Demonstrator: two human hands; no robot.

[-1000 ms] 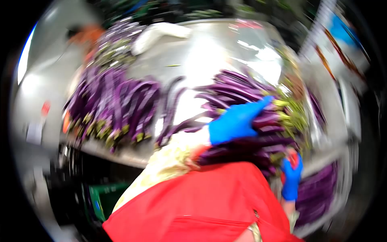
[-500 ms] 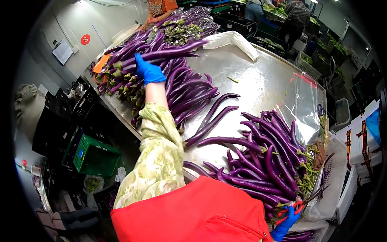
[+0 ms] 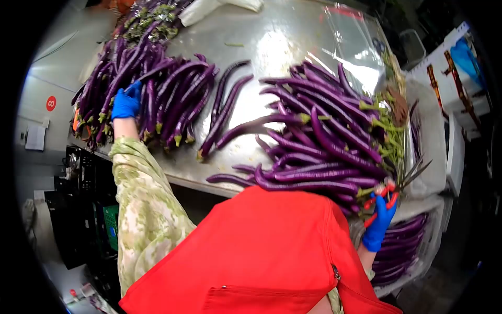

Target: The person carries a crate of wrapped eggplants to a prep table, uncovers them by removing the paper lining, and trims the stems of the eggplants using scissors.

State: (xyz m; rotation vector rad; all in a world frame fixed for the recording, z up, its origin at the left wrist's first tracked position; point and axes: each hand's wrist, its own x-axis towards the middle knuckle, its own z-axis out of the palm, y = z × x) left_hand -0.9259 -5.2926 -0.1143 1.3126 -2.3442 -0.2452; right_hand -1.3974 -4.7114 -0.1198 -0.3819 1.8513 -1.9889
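Note:
My left hand (image 3: 126, 101), in a blue glove, is at the left pile of long purple eggplants (image 3: 180, 91). Its fingers are curled round an eggplant (image 3: 157, 68) lying across that pile; part of the grip is hidden. My right hand (image 3: 380, 222), also gloved in blue, holds red-handled scissors (image 3: 413, 177), the dark blades pointing up and right. The scissors are beside the stem ends of a second eggplant heap (image 3: 324, 141). Two loose eggplants (image 3: 226, 116) lie between the piles.
The metal table (image 3: 204, 170) carries both piles. Cut green stems (image 3: 392, 141) gather at its right edge, near clear plastic film (image 3: 353, 44). A lined crate of eggplants (image 3: 400, 248) stands at lower right. White cloth or plastic (image 3: 219, 8) lies at the back.
The view has turned and lowered to the right. My left hand has come down onto the left pile with the eggplants it was carrying above it. My right hand keeps the scissors.

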